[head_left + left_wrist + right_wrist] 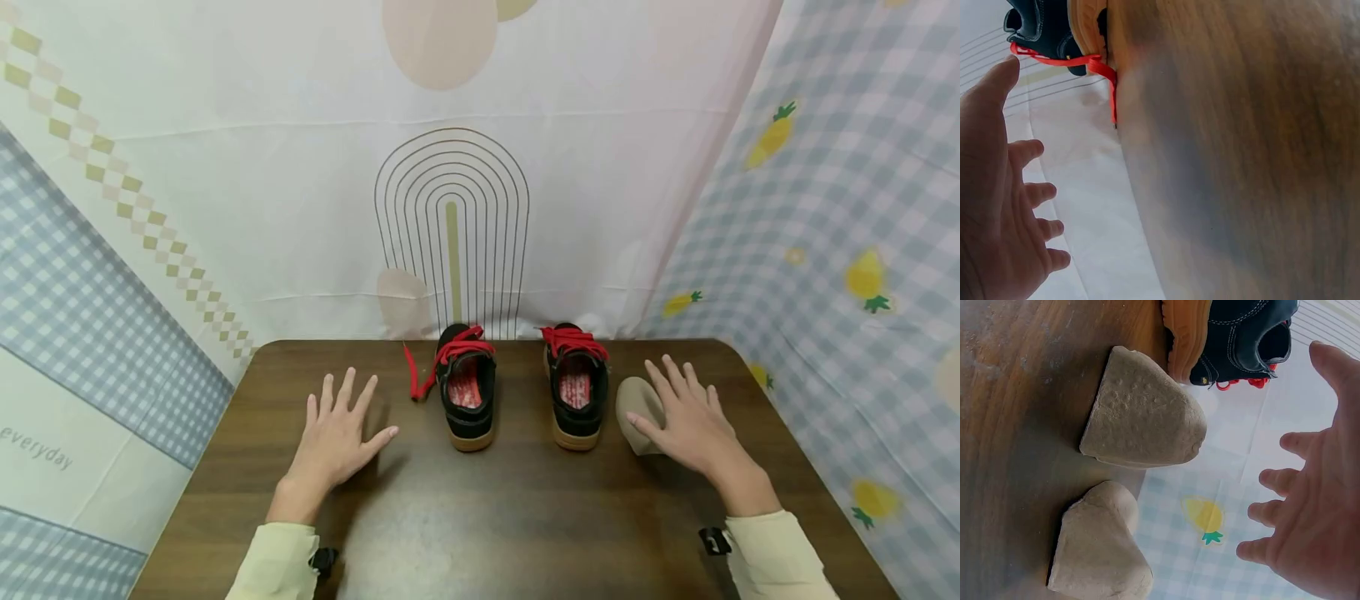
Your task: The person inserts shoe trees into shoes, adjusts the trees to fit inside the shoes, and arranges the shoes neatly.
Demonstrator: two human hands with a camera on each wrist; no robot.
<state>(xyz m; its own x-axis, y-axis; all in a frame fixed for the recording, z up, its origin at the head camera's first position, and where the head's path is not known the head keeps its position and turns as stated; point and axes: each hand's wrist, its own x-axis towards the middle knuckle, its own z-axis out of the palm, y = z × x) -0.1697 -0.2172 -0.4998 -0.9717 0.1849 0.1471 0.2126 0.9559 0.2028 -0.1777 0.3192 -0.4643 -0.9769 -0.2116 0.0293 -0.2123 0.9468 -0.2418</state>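
Observation:
Two black shoes with red laces and tan soles, the left shoe [471,425] and the right shoe [577,421], stand side by side with heels toward me. A loose red lace [412,371] trails onto the table left of the left shoe. My left hand [333,437] is held out with spread fingers left of that lace, holding nothing. Fingers also spread, my right hand [688,421] hovers right of the shoes, over a beige moulded paper shoe insert [634,398]. A second shoe insert [1100,550] shows in the right wrist view; the hand hides it in the head view.
The brown wooden table [480,517] has rounded far corners. Behind it hangs a white patterned cloth [300,208], and blue checked cloth [810,250] closes in the right side. A black band [715,541] is on the right wrist.

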